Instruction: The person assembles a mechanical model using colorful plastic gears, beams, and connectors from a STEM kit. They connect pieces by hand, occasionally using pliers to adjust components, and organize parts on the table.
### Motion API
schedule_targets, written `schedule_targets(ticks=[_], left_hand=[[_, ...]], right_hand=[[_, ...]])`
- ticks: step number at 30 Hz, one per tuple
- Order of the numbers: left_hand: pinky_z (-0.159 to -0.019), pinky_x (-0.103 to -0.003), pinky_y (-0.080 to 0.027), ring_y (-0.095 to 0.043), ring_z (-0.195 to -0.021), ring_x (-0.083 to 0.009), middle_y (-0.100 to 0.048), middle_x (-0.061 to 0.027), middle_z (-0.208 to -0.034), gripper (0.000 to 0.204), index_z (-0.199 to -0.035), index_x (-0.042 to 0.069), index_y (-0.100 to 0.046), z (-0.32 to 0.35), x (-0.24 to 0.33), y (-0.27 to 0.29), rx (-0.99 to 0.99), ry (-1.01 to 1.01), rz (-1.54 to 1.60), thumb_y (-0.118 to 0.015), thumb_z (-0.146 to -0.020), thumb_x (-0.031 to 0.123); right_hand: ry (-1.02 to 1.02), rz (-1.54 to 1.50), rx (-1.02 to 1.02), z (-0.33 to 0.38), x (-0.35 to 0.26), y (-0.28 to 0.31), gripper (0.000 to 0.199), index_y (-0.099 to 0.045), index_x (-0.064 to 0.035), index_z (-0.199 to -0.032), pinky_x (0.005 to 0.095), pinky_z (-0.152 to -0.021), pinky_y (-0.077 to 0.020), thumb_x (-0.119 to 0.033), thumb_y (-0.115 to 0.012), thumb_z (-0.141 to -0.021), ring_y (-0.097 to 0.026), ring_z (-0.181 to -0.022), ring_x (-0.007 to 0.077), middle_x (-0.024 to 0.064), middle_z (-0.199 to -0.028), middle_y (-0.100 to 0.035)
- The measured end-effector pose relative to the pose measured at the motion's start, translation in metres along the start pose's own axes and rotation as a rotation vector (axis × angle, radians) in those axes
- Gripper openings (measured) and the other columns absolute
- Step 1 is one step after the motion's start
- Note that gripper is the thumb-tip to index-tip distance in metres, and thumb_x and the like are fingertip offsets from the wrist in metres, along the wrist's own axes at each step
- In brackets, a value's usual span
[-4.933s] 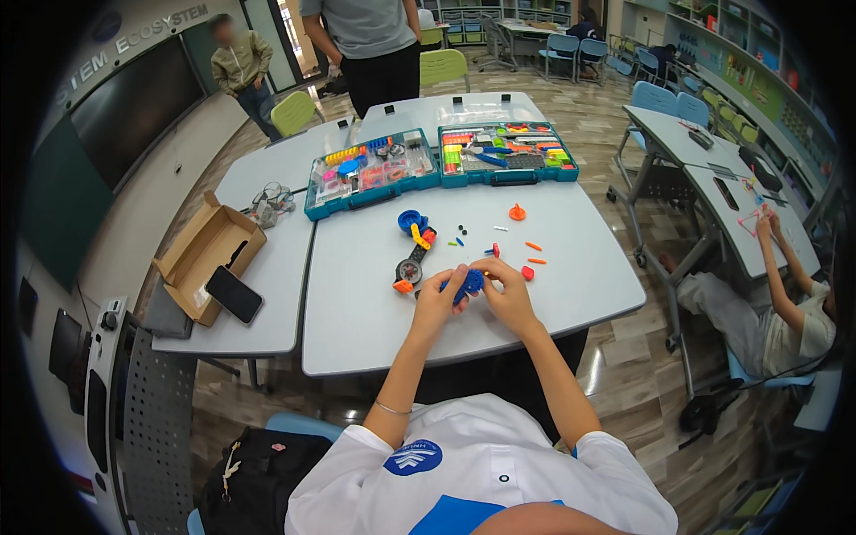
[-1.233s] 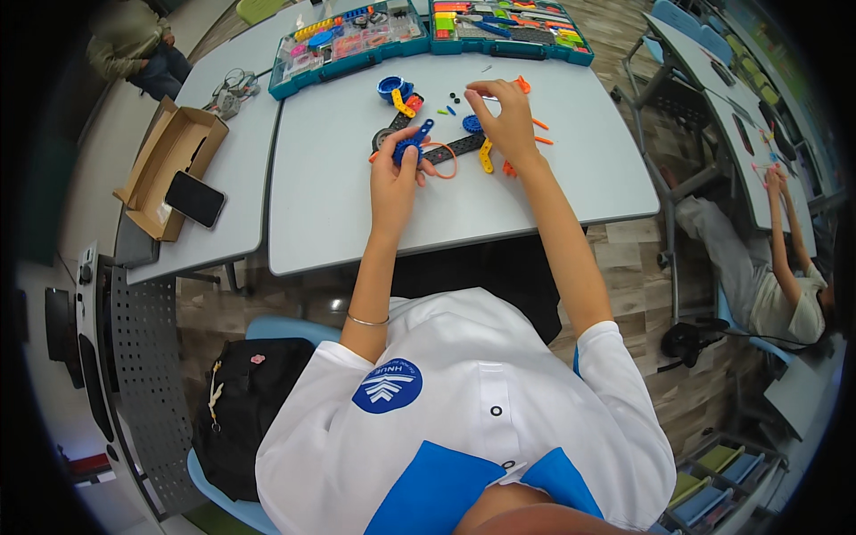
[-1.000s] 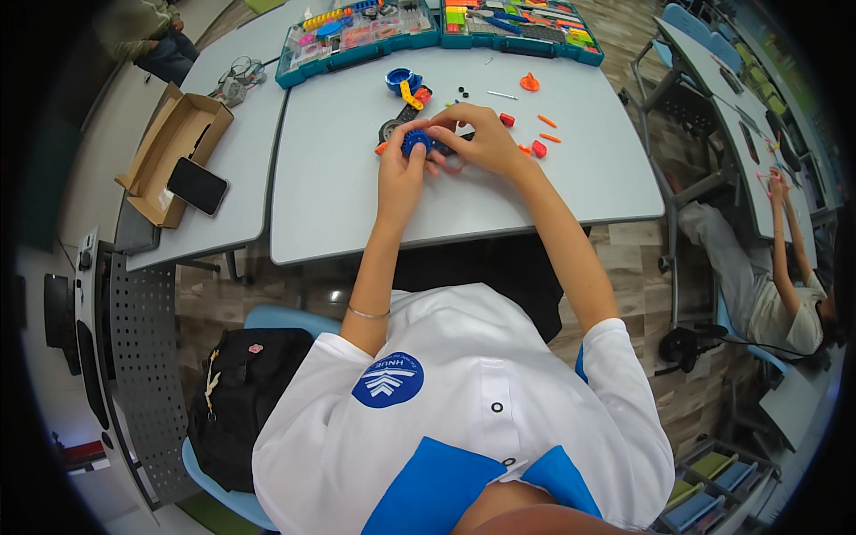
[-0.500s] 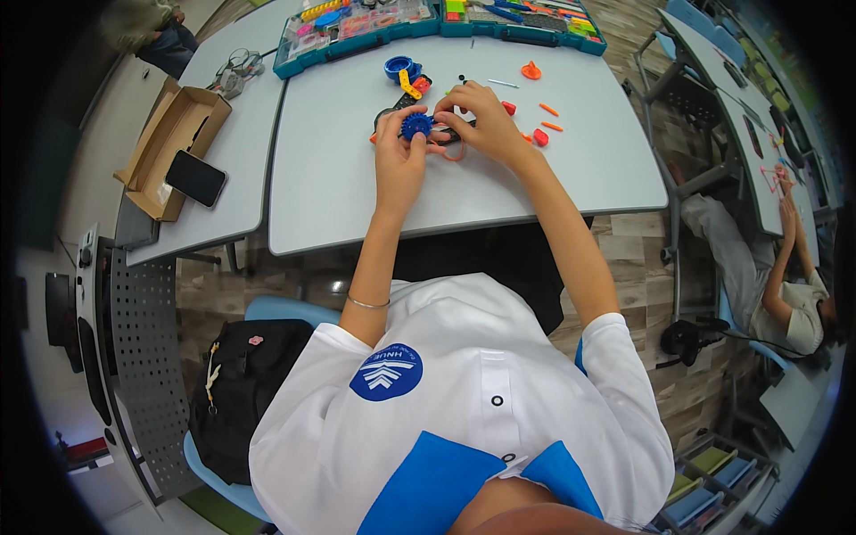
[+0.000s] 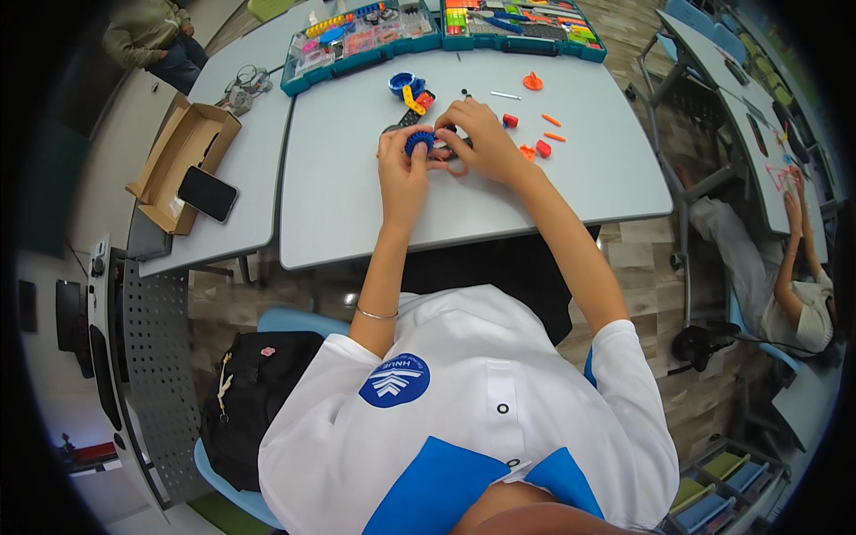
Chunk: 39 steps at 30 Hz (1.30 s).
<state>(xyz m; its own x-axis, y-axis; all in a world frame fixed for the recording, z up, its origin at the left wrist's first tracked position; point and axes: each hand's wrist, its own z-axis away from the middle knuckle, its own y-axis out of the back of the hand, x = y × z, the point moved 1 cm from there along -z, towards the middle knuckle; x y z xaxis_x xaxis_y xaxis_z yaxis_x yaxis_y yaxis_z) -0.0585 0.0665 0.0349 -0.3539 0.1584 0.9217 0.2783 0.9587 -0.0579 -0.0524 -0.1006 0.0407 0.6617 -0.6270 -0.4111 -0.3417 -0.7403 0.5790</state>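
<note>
1. Fingers of the left hand (image 5: 403, 169) pinch a blue toothed gear (image 5: 419, 142); the right hand (image 5: 480, 141) clasps the dark piece beside it, mid-surface (image 5: 464, 209).
2. Judging by this, a fitting step is underway; next calls for lining parts up squarely.
3. Hard plastic: ridged gear, small orange pieces (image 5: 542, 147), smooth grey top.

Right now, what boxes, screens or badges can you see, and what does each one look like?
Cardboard box: open, brown, on the left table.
Phone: flat black screen, dark, lying on the box's flap.
Parts cases: two teal trays side by side at the table's far edge, full of colourful pieces.
Badge: round, blue and white, on the white shirt.
Monitor: dark, far left.
</note>
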Motion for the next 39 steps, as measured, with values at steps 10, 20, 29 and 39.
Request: schedule_targets(ticks=[10, 20, 29, 39], left_hand=[[-0.073, -0.026, -0.058, -0.071, -0.088, -0.0179, -0.063, -0.0087, -0.103, 0.018, -0.114, -0.003, -0.06, 0.0, 0.015, 0.001, 0.052, 0.033, -0.225, -0.056, -0.098, 0.004], [-0.075, -0.025, -0.057, -0.073, -0.087, -0.0181, -0.072, -0.0107, -0.1, 0.022, -0.117, -0.002, -0.065, -0.016, 0.023, 0.016, -0.118, 0.17, -0.13, -0.06, -0.096, 0.003], [-0.071, -0.027, -0.06, -0.073, -0.084, -0.0211, -0.071, -0.0144, -0.099, 0.024, -0.118, -0.006, -0.062, -0.021, 0.024, 0.018, -0.13, 0.164, 0.0, -0.06, -0.095, 0.002], [-0.066, -0.026, -0.06, -0.073, -0.075, -0.0213, -0.071, -0.0164, -0.098, 0.029, -0.121, -0.007, -0.06, -0.024, 0.015, 0.015, -0.04, 0.183, 0.143, -0.062, -0.095, 0.005]], right_hand=[[-0.022, 0.007, 0.028, -0.002, -0.011, 0.006, 0.007, -0.059, -0.0049, -0.088, 0.0405, -0.071, -0.0405, -0.011, -0.063, -0.09, -0.057, -0.077, 0.0314, 0.0112, -0.079, -0.058], [-0.114, 0.043, 0.014, -0.001, -0.011, 0.006, 0.007, -0.061, -0.0081, -0.09, 0.0345, -0.075, -0.0351, -0.014, -0.061, -0.093, -0.056, -0.073, 0.0225, 0.0046, -0.079, -0.062], [-0.245, -0.06, 0.008, 0.0, -0.011, 0.005, 0.01, -0.063, -0.0104, -0.091, 0.0326, -0.081, -0.0301, -0.017, -0.058, -0.096, -0.046, -0.065, 0.0158, 0.0005, -0.071, -0.06], [-0.363, -0.085, 0.025, -0.003, -0.016, 0.0, 0.016, -0.065, -0.0104, -0.089, 0.0331, -0.078, -0.0296, -0.022, -0.057, -0.097, -0.046, -0.056, 0.0156, 0.0008, -0.063, -0.058]])
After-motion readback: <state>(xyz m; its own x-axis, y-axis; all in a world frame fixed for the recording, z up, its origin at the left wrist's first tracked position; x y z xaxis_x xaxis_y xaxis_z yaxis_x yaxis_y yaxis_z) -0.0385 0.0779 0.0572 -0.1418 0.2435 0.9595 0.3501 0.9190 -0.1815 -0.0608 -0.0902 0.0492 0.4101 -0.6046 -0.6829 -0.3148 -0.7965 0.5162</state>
